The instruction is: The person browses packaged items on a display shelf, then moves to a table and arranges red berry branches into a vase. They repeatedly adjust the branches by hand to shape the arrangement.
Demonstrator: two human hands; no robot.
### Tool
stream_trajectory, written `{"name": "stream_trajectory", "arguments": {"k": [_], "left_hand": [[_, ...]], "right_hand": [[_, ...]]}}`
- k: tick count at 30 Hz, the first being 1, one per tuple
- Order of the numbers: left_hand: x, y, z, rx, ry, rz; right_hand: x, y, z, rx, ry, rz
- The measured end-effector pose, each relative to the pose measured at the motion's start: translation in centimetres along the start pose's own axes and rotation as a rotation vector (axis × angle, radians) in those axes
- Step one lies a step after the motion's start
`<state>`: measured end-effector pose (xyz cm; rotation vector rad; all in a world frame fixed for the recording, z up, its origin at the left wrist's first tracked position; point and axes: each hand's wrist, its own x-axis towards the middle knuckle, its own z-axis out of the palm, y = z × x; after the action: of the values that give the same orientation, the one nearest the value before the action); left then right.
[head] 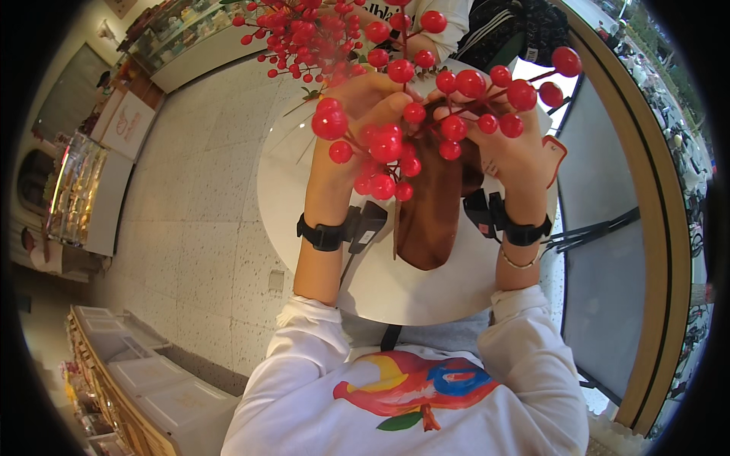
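Note:
Sprigs of glossy red berries (385, 142) rise towards me and partly cover both hands. Behind them, my left hand (373, 100) has its thumb and fingers bent close to the stems; the berries hide whether anything is between them. My right hand (505, 134) pinches the upper part of a brown strip of wide ribbon or cloth-like wrap (428, 222). Its long tail hangs down over the round white table (388, 290). A card with a red edge (554, 159) shows behind my right wrist and bears writing.
Across the table sits a person in a white top (442, 25), beside a black patterned bag or garment (507, 31). More red berries (302, 34) stand at the far side. A wood-framed window (656, 228) runs along the right. Display cases (80, 194) line the left, with a counter (165, 387) nearer.

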<state>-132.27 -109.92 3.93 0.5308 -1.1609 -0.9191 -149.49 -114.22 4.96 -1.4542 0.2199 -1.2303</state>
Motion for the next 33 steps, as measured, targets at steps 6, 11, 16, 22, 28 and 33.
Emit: {"name": "stream_trajectory", "arguments": {"k": [6, 11, 16, 22, 28, 33], "left_hand": [[-0.6, 1.6, -0.1, -0.138, -0.133, -0.131], [-0.9, 1.4, 0.2, -0.095, -0.155, -0.235], [-0.5, 0.8, 1.1, 0.086, -0.077, -0.191], [-0.3, 0.6, 1.3, 0.086, -0.054, -0.17], [-0.1, 0.5, 0.9, 0.115, -0.087, -0.155], [0.0, 0.2, 1.0, 0.157, -0.067, -0.177]], "right_hand": [[0.6, -1.3, -0.3, -0.46, 0.086, 0.101], [1.7, 0.4, -1.4, 0.273, 0.197, 0.055], [1.0, -0.9, -0.3, 0.196, 0.033, 0.195], [1.0, -0.3, 0.4, 0.008, -0.007, 0.195], [1.2, 0.4, 0.3, 0.035, -0.05, 0.077], [1.0, -0.1, 0.4, 0.075, -0.05, 0.043]]}}
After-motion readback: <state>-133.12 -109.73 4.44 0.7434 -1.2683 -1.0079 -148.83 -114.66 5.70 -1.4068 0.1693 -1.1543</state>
